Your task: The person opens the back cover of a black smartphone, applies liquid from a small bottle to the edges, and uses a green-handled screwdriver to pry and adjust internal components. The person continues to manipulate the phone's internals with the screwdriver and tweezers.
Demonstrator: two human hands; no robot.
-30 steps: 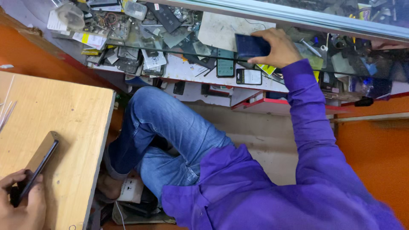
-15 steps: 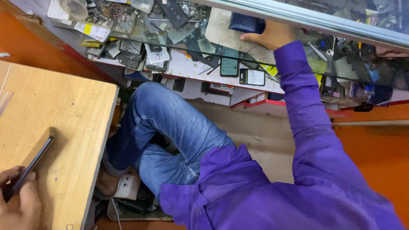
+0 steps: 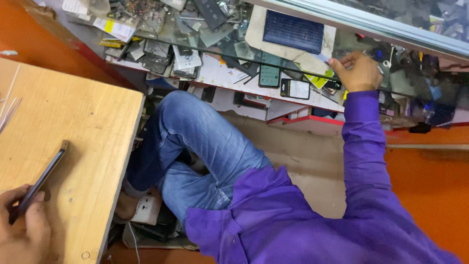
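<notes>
The right hand (image 3: 359,72) has let go of the dark blue rectangular slab (image 3: 293,32) (now lying on the cluttered shelf) and drawn back rightward.

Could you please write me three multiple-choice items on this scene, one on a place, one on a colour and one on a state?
1. Where does the dark phone lie?
A. On the wooden table
B. On the glass shelf
C. On the person's knee

2. What colour is the sleeve of the arm that reaches to the cluttered shelf?
A. Green
B. Purple
C. White

3. How does the left hand stand to the phone?
A. Far from it
B. Grips its near end
C. Lies flat beneath it

Answers:
1 A: the phone rests along the table top.
2 B: the sleeve up to the right hand is purple.
3 B: the fingers close round the phone's near end.
</notes>
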